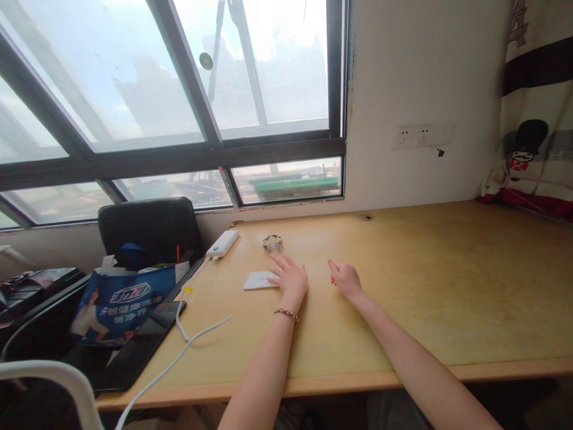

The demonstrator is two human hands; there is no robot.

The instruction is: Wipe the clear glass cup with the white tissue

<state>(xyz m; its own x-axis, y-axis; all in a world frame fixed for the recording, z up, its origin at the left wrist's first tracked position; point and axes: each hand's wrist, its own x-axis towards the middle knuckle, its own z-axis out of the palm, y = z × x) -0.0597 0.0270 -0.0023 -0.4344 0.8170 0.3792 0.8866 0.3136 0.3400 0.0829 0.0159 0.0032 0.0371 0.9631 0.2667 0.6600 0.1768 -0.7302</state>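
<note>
Forearms first, both stretched from the near edge across the wooden desk [447, 286]. I saw the left hand [290, 278], a beaded bracelet [286, 313] at its wrist, lying palm-down with the fingers spread and gripping nothing. Its fingertips touched the right edge of a small white paper [260, 280], which lay flat on the desk just left of that hand. The right hand [345, 278] rested close beside the left, its fingers loosely curled around nothing I could make out.

I judged the risks small but real. The paper looked light and loose — a careless sweep of the spread fingers could send it sliding left toward the desk's edge. A glass dish [273, 243] stood just beyond the left fingertips, so a forward push could knock it. Further left, a white power bank [222, 243] trailed a cable [188, 340] that looped down over the near edge — an elbow catching that loop could drag the bank along.
</note>
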